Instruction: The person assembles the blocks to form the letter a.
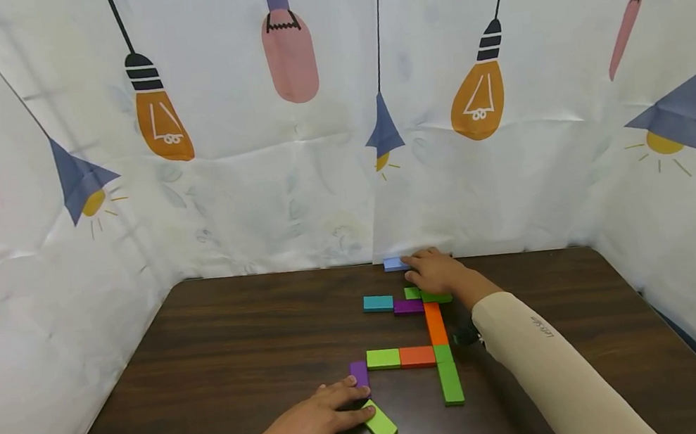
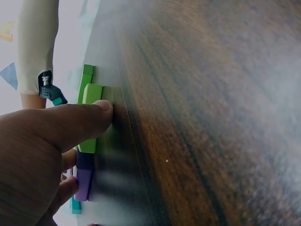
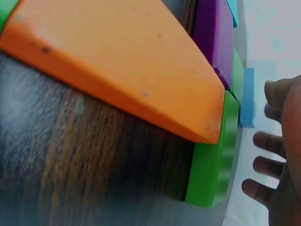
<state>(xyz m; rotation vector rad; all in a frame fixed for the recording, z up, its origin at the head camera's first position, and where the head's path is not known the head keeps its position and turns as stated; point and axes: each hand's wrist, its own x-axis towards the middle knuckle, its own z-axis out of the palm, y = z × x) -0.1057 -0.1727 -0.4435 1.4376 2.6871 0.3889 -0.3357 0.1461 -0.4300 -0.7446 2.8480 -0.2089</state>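
Observation:
My left hand [image 1: 303,427] lies near the front of the table with its fingers stretched out. Its fingertips rest at a purple block [image 1: 359,375] and a tilted yellow-green block [image 1: 380,423]. At the far edge, my right hand [image 1: 435,271] reaches over a green block [image 1: 437,297], and a fingertip meets the right end of a light blue block [image 1: 394,264] in the head view. In the right wrist view, its loosely bent fingers hang beside that light blue block [image 3: 247,98], not wrapped round it.
Flat blocks form a branching line: an orange block [image 1: 436,324], a red-orange block [image 1: 416,357], another yellow-green block [image 1: 383,359], a long green block [image 1: 450,383], a purple block [image 1: 408,307] and a teal block [image 1: 378,303]. Behind the dark wooden table [image 1: 240,341] hangs a printed curtain [image 1: 245,206].

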